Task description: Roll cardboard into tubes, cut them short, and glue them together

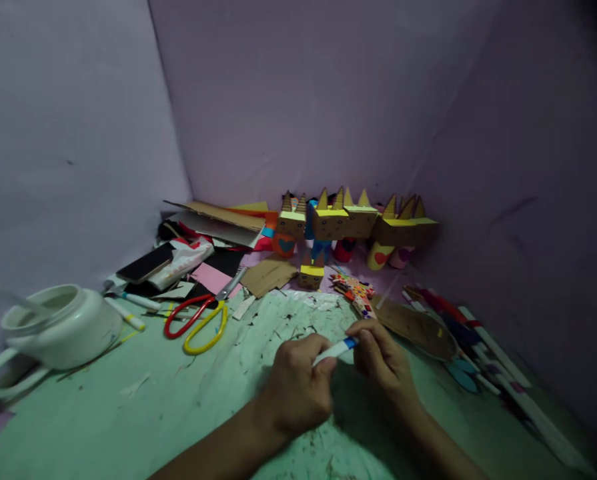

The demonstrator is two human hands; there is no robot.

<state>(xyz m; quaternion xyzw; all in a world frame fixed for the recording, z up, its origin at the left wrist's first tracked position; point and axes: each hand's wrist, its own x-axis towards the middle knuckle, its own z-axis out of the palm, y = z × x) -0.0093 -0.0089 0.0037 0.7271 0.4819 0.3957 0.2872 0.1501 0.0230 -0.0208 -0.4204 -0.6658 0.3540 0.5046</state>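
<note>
A white marker [331, 352] with a blue end is held slantwise above the green tabletop. My left hand [298, 381] is closed around its white body, thumb along the near side. At the blue end, the fingertips of my right hand [384, 360] are pinched together on the tip; whether the cap is on is hard to make out. Just beyond my hands stands a small cardboard box head [310, 277] with a yellow top and pointed ears. Beside it lies a patterned paper piece [354, 288].
Cardboard figures [331, 225] with pointed ears line the back wall. Scissors [205, 313] with red and yellow handles lie open to the left, near a white pot [73, 327] and a phone [145, 262]. Several markers [498, 373] and a brown oval board [418, 327] lie right.
</note>
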